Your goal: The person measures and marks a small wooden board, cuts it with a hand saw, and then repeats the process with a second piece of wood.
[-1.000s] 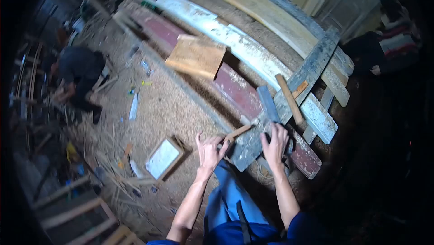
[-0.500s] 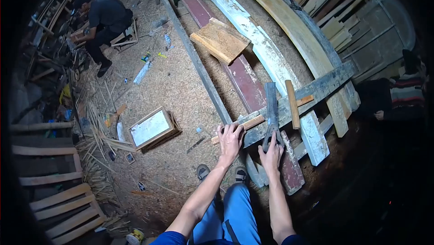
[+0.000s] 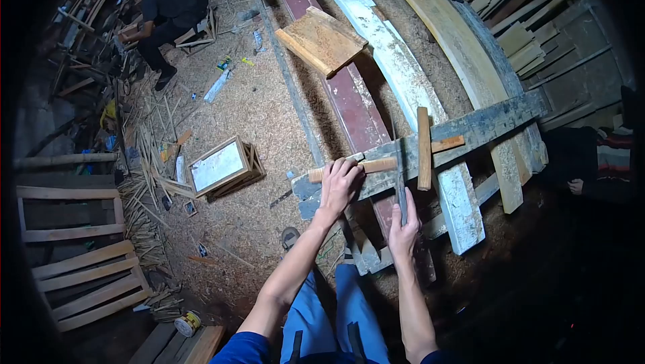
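Observation:
My left hand (image 3: 341,179) is closed over a short wooden strip (image 3: 378,165), holding it down on a weathered plank (image 3: 485,122). The strip sticks out on both sides of my fingers. My right hand (image 3: 403,230) grips a dark handsaw (image 3: 401,179), its blade seen nearly edge-on and pointing away from me. That blade crosses the strip's right end in this view. Just right of the saw, a wooden stick (image 3: 423,149) lies across the plank, with a small orange-brown wood piece (image 3: 448,143) beside it.
Long boards, one maroon (image 3: 363,119) and one white (image 3: 460,209), run under the plank. A wooden panel (image 3: 324,41) rests on the maroon board. A small framed box (image 3: 222,166) stands on the shavings-covered floor. One person (image 3: 168,15) crouches at far left; another (image 3: 605,156) is at right.
The handsaw has turned from showing its flat side to nearly edge-on, and now lies against the strip's right end. My left hand still holds the strip; the view has shifted slightly.

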Available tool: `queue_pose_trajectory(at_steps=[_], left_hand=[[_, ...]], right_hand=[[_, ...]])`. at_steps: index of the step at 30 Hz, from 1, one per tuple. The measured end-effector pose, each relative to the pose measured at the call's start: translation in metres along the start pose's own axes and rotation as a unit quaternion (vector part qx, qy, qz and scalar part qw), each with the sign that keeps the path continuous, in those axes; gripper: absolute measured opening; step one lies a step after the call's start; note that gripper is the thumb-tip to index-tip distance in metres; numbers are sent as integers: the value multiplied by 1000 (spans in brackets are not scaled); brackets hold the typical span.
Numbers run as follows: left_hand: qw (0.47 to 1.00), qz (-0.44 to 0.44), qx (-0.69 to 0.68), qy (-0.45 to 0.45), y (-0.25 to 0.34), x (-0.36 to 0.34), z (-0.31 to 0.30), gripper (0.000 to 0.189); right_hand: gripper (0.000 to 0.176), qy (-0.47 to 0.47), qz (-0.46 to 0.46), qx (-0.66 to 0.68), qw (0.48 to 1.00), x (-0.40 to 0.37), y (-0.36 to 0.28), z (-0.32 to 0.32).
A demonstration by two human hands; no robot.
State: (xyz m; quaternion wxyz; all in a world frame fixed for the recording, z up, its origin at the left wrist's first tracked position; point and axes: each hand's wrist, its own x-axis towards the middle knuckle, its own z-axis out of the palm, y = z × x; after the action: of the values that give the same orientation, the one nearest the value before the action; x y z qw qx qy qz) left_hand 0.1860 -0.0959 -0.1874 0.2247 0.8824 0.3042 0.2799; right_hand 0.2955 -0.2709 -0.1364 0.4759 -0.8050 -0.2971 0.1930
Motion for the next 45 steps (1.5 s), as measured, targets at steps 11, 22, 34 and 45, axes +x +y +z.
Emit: queue_pose_trajectory(at_steps=[11, 22, 34, 45], left_hand=[[994, -56, 88, -18, 0, -19, 13, 37], [990, -58, 123, -25, 6, -18, 15, 38], [990, -69, 119, -33, 7, -18, 15, 36], [992, -75, 99, -22, 10, -17, 15, 37]], right_hand=[[41, -92, -91, -2, 992, 3, 3, 3], [43, -95, -116, -17, 989, -6, 16, -4], [44, -97, -92, -6, 991, 0, 3, -3], [45, -80, -104, -18, 991, -2, 6, 2]])
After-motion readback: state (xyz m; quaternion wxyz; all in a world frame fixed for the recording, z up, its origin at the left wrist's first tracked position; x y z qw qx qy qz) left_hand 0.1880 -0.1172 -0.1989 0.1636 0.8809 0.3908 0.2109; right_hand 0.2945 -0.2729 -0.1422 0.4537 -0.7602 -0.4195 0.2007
